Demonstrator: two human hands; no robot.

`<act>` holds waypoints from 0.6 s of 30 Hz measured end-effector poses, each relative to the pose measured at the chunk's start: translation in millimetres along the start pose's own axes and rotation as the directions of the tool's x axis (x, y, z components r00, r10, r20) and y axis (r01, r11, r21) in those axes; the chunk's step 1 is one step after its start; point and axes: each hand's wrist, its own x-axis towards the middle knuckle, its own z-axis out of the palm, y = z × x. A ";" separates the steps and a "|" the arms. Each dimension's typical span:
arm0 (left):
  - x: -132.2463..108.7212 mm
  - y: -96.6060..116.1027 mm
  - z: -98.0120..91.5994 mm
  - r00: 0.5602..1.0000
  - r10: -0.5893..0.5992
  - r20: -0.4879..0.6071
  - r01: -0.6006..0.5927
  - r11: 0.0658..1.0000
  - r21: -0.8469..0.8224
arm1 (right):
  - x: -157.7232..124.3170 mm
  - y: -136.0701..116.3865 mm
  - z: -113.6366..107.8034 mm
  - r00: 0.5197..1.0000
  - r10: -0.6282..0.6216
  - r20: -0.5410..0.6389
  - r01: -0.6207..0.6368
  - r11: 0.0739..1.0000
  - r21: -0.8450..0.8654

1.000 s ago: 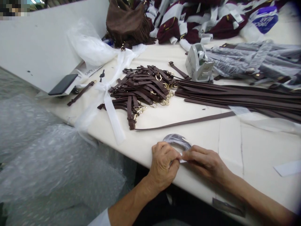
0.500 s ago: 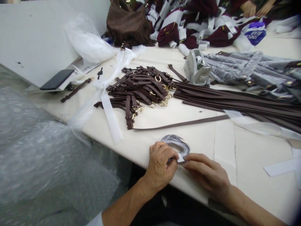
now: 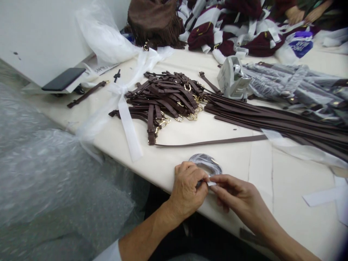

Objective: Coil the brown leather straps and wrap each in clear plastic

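Observation:
Near the front edge of the table, my left hand [image 3: 188, 189] is closed on the near side of a coiled strap [image 3: 208, 162] wrapped in clear film. A small white strip [image 3: 211, 183] sticks out at its fingertips. From the other side, the thumb and forefinger of my right hand [image 3: 240, 195] pinch at this strip. Both hands' fingertips nearly meet there, and they partly hide the coil. Just beyond lies a long dark brown strap [image 3: 212, 143], with a pile of short brown straps [image 3: 165, 92] with gold buckles behind it.
A tape dispenser [image 3: 232, 78] stands beside long brown straps [image 3: 272, 112] and film-wrapped straps [image 3: 285, 81]. A fringed brown bag [image 3: 152, 20] and burgundy bags [image 3: 201, 34] fill the back. Another person's hands [image 3: 296, 15] are at the far right. Bubble wrap [image 3: 54, 174] hangs at the left.
My right hand's fingers have come in to the white strip, with thumb and forefinger now meeting at it. My left hand keeps its hold on the coil. The view has shifted slightly.

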 end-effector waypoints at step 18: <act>0.3 2.2 -0.8 1.000 -0.005 0.020 0.005 1.000 0.005 | 10.4 -13.1 -0.4 0.919 0.347 0.187 -0.394 0.824 0.408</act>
